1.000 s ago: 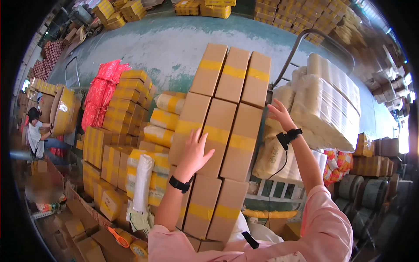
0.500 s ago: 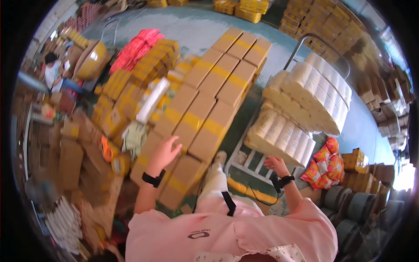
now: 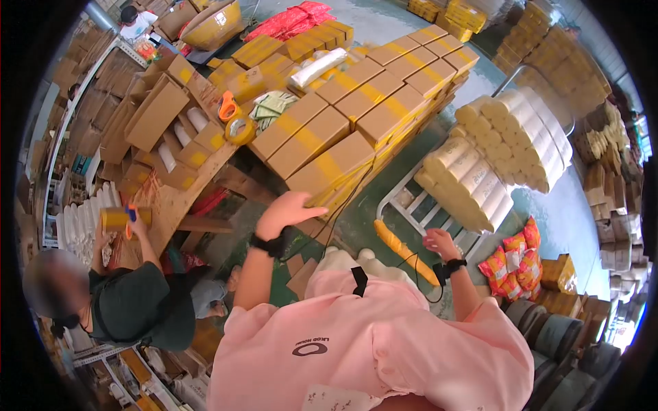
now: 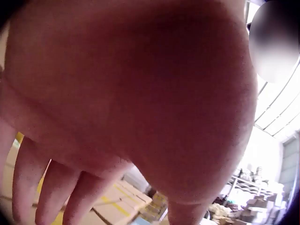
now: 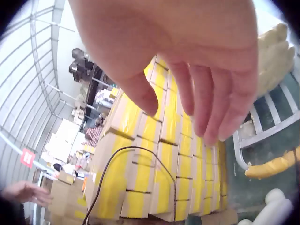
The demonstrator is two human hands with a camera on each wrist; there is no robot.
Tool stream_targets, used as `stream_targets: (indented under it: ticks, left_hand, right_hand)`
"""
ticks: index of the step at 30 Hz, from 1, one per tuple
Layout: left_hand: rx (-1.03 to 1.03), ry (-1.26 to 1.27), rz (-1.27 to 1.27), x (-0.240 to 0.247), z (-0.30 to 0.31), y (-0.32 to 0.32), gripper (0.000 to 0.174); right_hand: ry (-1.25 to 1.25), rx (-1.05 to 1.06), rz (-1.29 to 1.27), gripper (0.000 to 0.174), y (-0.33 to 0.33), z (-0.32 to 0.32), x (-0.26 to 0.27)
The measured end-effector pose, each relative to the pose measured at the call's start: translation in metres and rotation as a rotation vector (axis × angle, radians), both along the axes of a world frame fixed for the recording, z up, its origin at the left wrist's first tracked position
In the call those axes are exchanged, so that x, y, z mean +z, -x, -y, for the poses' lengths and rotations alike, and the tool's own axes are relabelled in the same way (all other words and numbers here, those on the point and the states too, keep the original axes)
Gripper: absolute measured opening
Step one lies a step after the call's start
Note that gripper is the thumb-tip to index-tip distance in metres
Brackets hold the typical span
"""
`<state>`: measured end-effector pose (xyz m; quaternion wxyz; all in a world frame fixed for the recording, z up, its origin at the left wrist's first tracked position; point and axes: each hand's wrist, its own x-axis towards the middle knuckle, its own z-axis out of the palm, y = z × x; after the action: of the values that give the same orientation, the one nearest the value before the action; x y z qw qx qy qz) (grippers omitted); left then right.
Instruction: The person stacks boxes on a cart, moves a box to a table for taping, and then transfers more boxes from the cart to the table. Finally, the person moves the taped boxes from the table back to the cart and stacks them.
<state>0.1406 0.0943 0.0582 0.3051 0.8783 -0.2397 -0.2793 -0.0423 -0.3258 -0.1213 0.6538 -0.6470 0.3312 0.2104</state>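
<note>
In the head view my left hand (image 3: 284, 214) hangs in front of the near end of a stack of taped cardboard boxes (image 3: 332, 164), its fingers stretched toward the stack and holding nothing. The left wrist view shows its palm (image 4: 126, 93) with straight fingers, and boxes beyond. My right hand (image 3: 442, 243) hangs free beside a white-railed cart (image 3: 411, 205), fingers loosely bent. From the right wrist, the relaxed fingers (image 5: 206, 98) hang before the tall side of the box stack, with nothing in them. A thin black cable (image 3: 343, 195) crosses in front of the boxes.
Plastic-wrapped rolls (image 3: 466, 178) load the cart, whose front bar has yellow wrapping (image 3: 401, 250). A wooden bench (image 3: 199, 195) with cartons and tape rolls (image 3: 240, 129) stands left. Another person (image 3: 144, 301) holds a tape dispenser there. Orange-red bags (image 3: 514, 264) lie at right.
My view has swung left and I have stepped back from the box stack. Both hands have come away from over the boxes, still holding nothing. The person at the bench has come into view.
</note>
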Motion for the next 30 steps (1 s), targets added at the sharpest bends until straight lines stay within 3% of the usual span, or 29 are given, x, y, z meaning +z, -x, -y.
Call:
stream_targets:
  ticks: [1,2,4,5,7,8,11,17,20,23,30]
  left_hand:
    - [0.078,0.090,0.069,-0.006,0.010,0.003,0.059]
    - [0.156,0.178,0.133,-0.015,0.022,0.011,0.070]
    - [0.211,-0.197,0.565,-0.120,0.035,-0.005,0.087]
    - [0.185,-0.284,0.570,-0.143,0.034,-0.013,0.089]
    - [0.148,-0.450,0.577,-0.170,0.030,-0.023,0.092]
    - [0.220,-0.413,0.506,-0.174,0.020,-0.010,0.090]
    - [0.401,-0.387,0.309,-0.147,-0.004,-0.007,0.090]
    - [0.534,0.171,0.012,-0.164,-0.035,-0.012,0.101]
    - [0.613,0.276,0.275,-0.196,-0.030,-0.012,0.104]
    - [0.720,0.480,0.141,-0.206,-0.030,-0.015,0.103]
    - [0.744,0.451,0.066,-0.194,-0.032,-0.019,0.100]
  right_hand:
    - [-0.037,-0.007,-0.010,0.053,-0.010,-0.012,-0.008]
    - [-0.234,-0.158,-0.051,0.065,-0.032,-0.037,-0.006]
    - [-0.593,-0.370,-0.112,0.089,-0.099,-0.104,-0.034]
    - [-0.604,-0.278,-0.014,0.092,-0.137,-0.138,-0.045]
    - [-0.397,-0.146,0.215,0.089,-0.192,-0.197,-0.031]
    - [-0.362,-0.162,0.226,0.087,-0.196,-0.214,-0.039]
    - [-0.221,-0.202,0.310,0.085,-0.239,-0.244,-0.034]
    - [-0.091,-0.177,0.283,0.081,-0.255,-0.239,-0.040]
    - [-0.080,-0.153,0.240,0.079,-0.239,-0.241,-0.027]
    - [-0.127,-0.122,0.189,0.082,-0.228,-0.240,-0.025]
    - [-0.132,-0.093,0.209,0.082,-0.235,-0.245,-0.019]
